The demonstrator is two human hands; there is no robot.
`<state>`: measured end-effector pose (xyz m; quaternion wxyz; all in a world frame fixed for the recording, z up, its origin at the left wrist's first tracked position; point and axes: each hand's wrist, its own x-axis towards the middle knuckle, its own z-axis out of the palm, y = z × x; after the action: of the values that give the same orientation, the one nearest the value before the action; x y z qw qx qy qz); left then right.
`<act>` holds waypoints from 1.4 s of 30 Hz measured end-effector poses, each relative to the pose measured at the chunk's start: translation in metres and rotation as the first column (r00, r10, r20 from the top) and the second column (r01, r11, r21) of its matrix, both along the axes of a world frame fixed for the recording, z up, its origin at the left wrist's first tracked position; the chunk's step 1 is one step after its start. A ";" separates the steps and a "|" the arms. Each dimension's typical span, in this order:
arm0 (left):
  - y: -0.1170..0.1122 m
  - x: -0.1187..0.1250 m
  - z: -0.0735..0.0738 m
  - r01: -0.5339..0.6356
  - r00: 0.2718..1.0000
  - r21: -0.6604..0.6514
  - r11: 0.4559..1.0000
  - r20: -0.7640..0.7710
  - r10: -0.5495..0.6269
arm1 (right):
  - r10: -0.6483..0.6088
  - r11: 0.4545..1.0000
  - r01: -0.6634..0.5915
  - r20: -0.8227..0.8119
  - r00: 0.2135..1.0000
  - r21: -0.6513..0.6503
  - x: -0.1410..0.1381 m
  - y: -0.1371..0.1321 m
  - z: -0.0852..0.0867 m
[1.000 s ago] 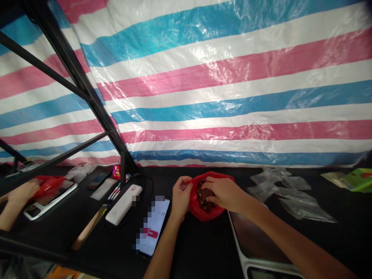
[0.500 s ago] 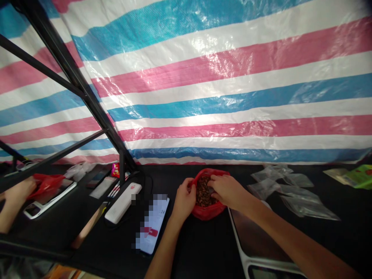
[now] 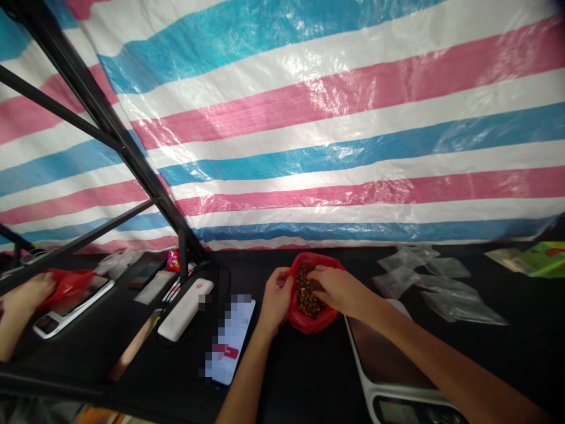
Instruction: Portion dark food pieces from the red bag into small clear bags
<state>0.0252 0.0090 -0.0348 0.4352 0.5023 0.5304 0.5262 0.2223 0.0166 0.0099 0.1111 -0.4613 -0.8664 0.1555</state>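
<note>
A red plastic bag (image 3: 304,324) stands with its mouth open on the black table. Inside it lie many small brown pieces (image 3: 308,297), too small to name for certain. My left hand (image 3: 277,297) is closed on the bag's left rim, thumb and fingers pinching the plastic. Reaching in over the right rim, my right hand (image 3: 339,288) has its fingers curled down at the brown pieces; whatever is between the fingertips is hidden. Below my right forearm, a digital scale (image 3: 388,353) with a dark plate sits partly covered.
Clear zip bags (image 3: 459,297) lie to the right, near a green packet (image 3: 545,259). On the left are a lit phone (image 3: 233,341), a white power bank (image 3: 185,309) and a black metal frame (image 3: 132,159). Beyond it, another person's hand (image 3: 33,294) touches a red bag by a scale.
My right fingers have shifted slightly within the bag, and the brown pieces look stirred. My left hand keeps its place at the rim. The view has moved a little.
</note>
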 end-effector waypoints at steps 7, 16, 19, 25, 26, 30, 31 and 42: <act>0.000 0.000 0.001 0.031 0.999 0.002 1.000 -0.020 -0.031 | -0.061 0.998 0.061 -0.056 0.997 -0.006 -0.006 -0.003 -0.001; 0.000 0.003 -0.005 -0.108 0.969 0.187 0.976 -0.199 0.146 | -0.040 0.997 0.024 -0.237 0.971 -0.069 -0.005 0.006 -0.010; -0.005 0.004 -0.005 -0.220 0.872 0.323 0.920 -0.357 0.334 | -0.035 0.996 0.005 -0.333 0.942 -0.092 0.001 0.008 -0.007; -0.015 0.006 0.006 -0.131 0.849 0.479 0.868 -0.397 0.348 | -0.063 0.990 0.012 -0.370 0.927 -0.139 0.016 0.008 0.016; -0.016 0.006 0.006 -0.097 0.844 0.509 0.856 -0.414 0.341 | -0.064 0.988 0.004 -0.389 0.919 -0.154 0.019 0.008 0.020; -0.022 0.009 0.006 0.080 0.820 0.580 0.811 -0.501 0.277 | -0.047 0.981 -0.056 -0.507 0.861 -0.185 0.027 0.007 0.034; -0.023 0.010 0.006 0.112 0.818 0.588 0.801 -0.512 0.262 | -0.031 0.980 -0.077 -0.525 0.850 -0.182 0.029 0.005 0.038; -0.024 0.012 0.005 0.215 0.843 0.591 0.778 -0.514 0.157 | 0.069 0.976 -0.142 -0.391 0.918 -0.163 0.018 -0.016 0.057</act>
<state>0.0376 -0.0149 -0.0300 0.0850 0.7528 0.4158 0.5032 0.2403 0.0006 0.0664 0.2257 -0.3829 -0.8330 0.3294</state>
